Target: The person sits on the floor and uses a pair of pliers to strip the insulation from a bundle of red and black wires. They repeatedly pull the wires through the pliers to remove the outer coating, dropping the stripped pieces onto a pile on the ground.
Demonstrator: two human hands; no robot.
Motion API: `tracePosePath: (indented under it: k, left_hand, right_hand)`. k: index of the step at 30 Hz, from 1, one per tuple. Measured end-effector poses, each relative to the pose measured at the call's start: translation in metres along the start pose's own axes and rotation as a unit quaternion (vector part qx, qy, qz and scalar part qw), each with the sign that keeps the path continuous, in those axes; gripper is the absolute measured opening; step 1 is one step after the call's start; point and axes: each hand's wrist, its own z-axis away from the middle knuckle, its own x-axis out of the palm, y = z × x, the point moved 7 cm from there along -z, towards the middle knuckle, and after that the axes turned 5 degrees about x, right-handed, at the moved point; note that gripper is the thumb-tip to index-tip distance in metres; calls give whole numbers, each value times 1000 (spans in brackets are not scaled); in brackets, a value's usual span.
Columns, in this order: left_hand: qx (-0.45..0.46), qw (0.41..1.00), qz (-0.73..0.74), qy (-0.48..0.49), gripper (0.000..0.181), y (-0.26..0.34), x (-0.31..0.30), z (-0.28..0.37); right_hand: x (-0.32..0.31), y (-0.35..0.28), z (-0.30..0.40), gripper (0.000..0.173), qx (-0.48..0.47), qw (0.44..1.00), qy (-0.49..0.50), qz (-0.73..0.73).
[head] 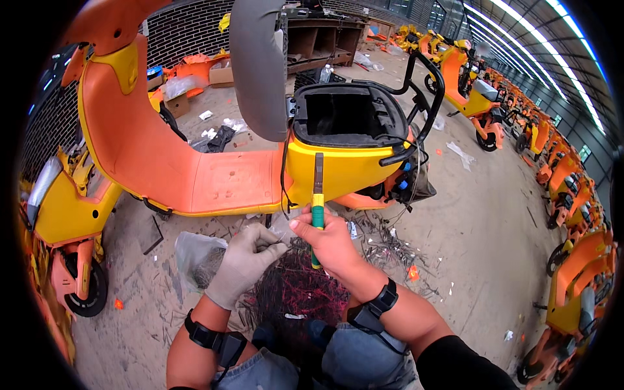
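My right hand [334,236] grips a hand tool [318,195] with a green-and-yellow handle and a long dark metal head pointing away from me; it looks like pliers seen edge-on. My left hand [248,261], in a pale glove, has thumb and fingertips pinched on a thin dark strand [280,240], most of it hidden. Before me stands an orange-and-yellow electric scooter [336,168]. Its grey seat [258,73] is tipped up, baring a dark storage compartment [341,114]. A black cable [284,180] hangs down the scooter's near side.
Beside my left hand a clear plastic bag [195,256] holds thin wiry pieces. Dark and pink scraps [307,287] litter the floor at my feet. Another scooter [73,219] stands at left, and a long row of scooters [565,180] lines the right. A black rear rack [436,92] juts out.
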Motion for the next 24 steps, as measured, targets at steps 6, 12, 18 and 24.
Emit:
tracePosePath:
  k: [6,12,18,24]
  left_hand:
    - [57,997,-2,-44,22,16,6,4]
    - [48,998,-13,-45,23,12,7,4]
    - [30,999,0,-25,21,6,2,4]
    - [21,999,-17,-34,20,8,4,3]
  right_hand:
    - [0,-2,0,17,-1,1000,4,1]
    - [-1,-1,2,17,15,1000,6,-9]
    - [3,-13,7,19,14,1000,-5,6]
    - [3,-11,4,24,-18,999,-42,2]
